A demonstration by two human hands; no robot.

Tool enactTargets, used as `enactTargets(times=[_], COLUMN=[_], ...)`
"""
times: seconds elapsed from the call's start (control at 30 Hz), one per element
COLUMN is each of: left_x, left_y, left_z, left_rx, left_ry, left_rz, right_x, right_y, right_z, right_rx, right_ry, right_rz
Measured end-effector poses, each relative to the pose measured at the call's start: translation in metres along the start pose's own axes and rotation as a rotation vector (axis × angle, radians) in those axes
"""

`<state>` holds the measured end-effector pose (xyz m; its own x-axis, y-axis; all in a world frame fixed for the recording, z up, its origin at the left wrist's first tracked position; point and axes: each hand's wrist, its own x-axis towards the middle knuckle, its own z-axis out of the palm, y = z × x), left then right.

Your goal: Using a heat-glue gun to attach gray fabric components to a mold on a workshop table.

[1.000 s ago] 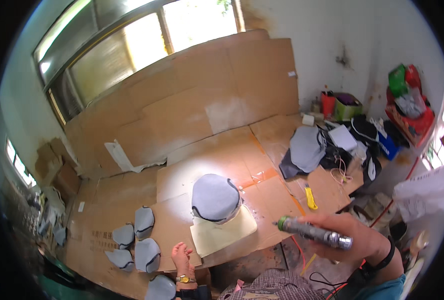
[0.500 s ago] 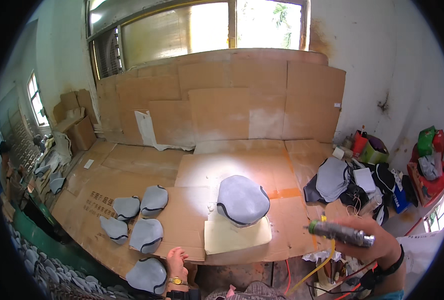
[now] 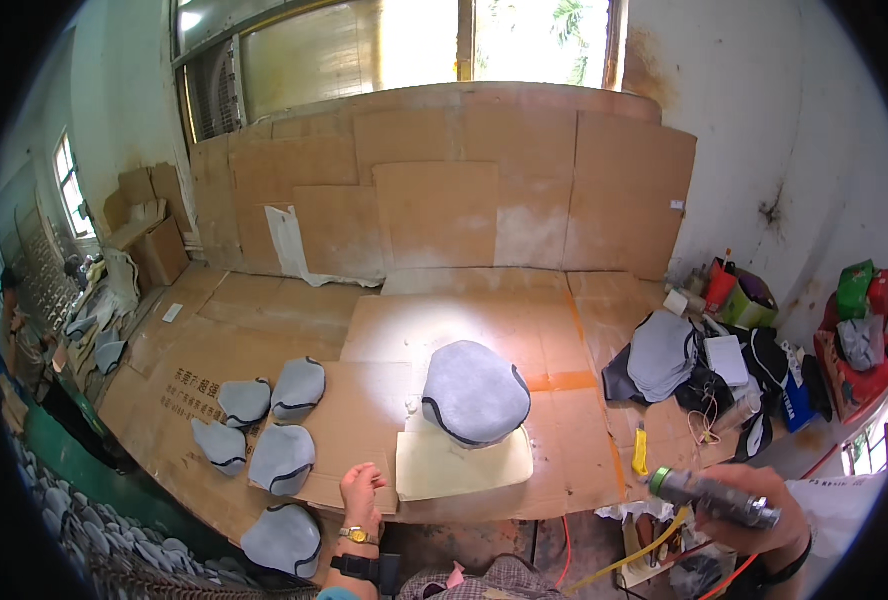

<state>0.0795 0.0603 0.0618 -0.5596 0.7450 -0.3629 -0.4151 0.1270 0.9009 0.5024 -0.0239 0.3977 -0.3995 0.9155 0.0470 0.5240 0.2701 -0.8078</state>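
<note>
My right hand grips a silver cylindrical air tool with a green collar, over the table's right front edge. A yellow hose runs below it; the joint with the tool is hidden. My left hand is raised at the front edge, fingers loosely bent and apart, with nothing in it. Between the hands, a grey rounded fabric piece with black edging rests on a cream foam block. Left of my left hand lie several similar grey pieces, one nearest at the front edge.
Cardboard covers the table and stands upright behind it. At right are a stack of grey pieces, a white box, cords and black cloth. A yellow-handled object lies near the right edge. A person is at far left.
My right hand has lowered slightly and moved right with the air tool. My left hand has risen a little over the table's front edge. The view has shifted slightly.
</note>
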Motion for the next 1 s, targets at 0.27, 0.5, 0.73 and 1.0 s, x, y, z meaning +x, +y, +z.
enactTargets(times=[0.27,0.5,0.73,1.0], left_x=[-0.006,-0.008,-0.008,-0.038], left_y=[-0.002,-0.02,-0.016,0.041], left_z=[0.061,0.132,0.143,0.158], left_rx=[-0.006,0.046,0.012,0.063], left_ry=[-0.107,-0.16,-0.02,-0.048], left_rz=[-0.002,0.047,-0.058,-0.122], right_x=[-0.022,-0.016,-0.022,-0.008], right_y=[0.016,0.041,0.078,0.133], right_z=[-0.017,-0.023,-0.015,0.008], right_rx=[0.052,0.102,0.328,0.207], right_ry=[0.03,0.152,0.21,0.116], right_rz=[0.041,0.029,0.091,0.035])
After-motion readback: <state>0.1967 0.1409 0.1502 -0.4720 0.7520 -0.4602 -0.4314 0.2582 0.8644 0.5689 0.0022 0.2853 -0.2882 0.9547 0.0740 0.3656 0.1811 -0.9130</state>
